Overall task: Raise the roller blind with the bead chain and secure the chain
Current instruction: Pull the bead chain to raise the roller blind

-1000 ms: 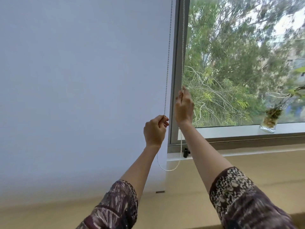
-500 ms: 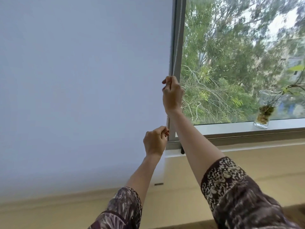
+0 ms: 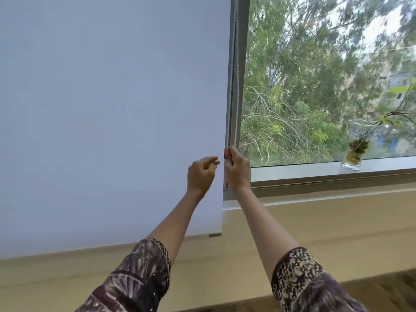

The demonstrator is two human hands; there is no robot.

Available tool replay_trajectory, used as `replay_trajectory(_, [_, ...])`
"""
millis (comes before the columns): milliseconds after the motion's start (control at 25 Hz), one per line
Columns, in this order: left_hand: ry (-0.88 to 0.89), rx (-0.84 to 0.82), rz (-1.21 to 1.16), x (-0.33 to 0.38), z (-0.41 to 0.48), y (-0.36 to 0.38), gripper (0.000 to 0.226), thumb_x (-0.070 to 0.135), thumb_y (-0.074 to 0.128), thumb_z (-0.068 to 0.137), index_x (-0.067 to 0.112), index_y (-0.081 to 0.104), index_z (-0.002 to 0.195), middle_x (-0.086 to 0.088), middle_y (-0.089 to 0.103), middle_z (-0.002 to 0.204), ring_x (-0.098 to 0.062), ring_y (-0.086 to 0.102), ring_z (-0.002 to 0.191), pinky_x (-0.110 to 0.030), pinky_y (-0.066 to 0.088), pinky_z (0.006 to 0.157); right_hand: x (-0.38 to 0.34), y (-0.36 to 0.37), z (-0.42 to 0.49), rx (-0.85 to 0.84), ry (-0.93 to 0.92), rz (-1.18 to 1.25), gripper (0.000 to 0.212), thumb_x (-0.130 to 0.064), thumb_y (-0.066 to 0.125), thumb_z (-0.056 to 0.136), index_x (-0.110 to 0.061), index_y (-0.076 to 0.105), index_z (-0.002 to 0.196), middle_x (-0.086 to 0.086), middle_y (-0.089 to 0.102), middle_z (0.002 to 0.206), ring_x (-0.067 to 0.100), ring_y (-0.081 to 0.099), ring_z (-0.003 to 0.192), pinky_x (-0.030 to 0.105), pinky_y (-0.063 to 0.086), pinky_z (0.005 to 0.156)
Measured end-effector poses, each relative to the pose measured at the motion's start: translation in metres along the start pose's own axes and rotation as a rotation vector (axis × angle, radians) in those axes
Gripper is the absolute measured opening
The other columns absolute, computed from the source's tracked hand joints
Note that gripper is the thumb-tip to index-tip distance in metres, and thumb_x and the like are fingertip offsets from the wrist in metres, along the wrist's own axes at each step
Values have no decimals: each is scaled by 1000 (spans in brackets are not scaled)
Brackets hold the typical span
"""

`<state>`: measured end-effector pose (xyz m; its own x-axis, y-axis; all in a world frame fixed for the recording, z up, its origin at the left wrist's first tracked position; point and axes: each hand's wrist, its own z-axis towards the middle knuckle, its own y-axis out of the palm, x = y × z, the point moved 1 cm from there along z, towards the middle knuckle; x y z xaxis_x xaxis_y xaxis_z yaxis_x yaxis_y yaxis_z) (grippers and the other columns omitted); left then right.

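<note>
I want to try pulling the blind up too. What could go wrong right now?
Only the right hand grips the bead chain; the left hand has no visible hold on it, so the chain might slip. A sideways swing of the arm could also knock the glass vase off the window sill.

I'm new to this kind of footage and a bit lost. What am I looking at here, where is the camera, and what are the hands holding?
There is no machine, just a person's two bare hands. The single camera sits on their head, looking forward and down along the arms. A pale roller blind covers the left part of a window. Its bead chain hangs along the frame. The right hand has a closed grip on the chain. The left hand is beside it, fingers loosely curled, holding nothing that I can see. On the sill stands a glass vase with a plant cutting.
</note>
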<state>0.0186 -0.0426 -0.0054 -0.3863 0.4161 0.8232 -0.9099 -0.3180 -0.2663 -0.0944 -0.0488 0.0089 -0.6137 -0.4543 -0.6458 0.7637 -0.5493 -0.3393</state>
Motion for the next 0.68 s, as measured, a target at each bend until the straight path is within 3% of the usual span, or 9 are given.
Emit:
replay_trajectory(200, [-32,66,-395,47,27,5,19,17,60,91,6,73,100,-12,75,92,-19,72,86,-29,56,80,12,3,-18,-164,29,-79,17,-21,42,94,-18,50,79,8,61,67,31,51,59,31,33,51])
replay_trajectory(320, [17,72,-493,70,42,11,23,8,57,93,-7,67,107,-21,72,98,-19,70,79,-13,52,65,19,7,-32,-288,45,-184,18,-20,39,94,-21,47,77,4,56,66,29,46,60,30,31,51])
replay_trajectory(400, [35,70,-534,82,52,13,22,5,55,93,-9,65,107,-21,71,95,-13,69,69,-11,50,60,30,10,-43,-369,61,-258,20,-20,38,94,-24,44,76,9,62,73,29,47,63,30,32,53])
replay_trajectory(560, [44,92,-485,84,60,17,17,3,56,92,-7,69,94,-9,69,71,-13,65,59,-21,57,64,48,11,-57,-469,134,-331,23,-27,37,97,-19,47,77,12,67,83,29,48,68,31,34,55])
replay_trajectory(680, [64,104,-320,69,52,21,17,7,58,92,1,73,86,-8,71,69,-20,69,63,-33,60,71,56,10,-52,-604,210,-370,24,-28,37,96,-20,52,79,13,67,91,29,51,70,30,37,60])
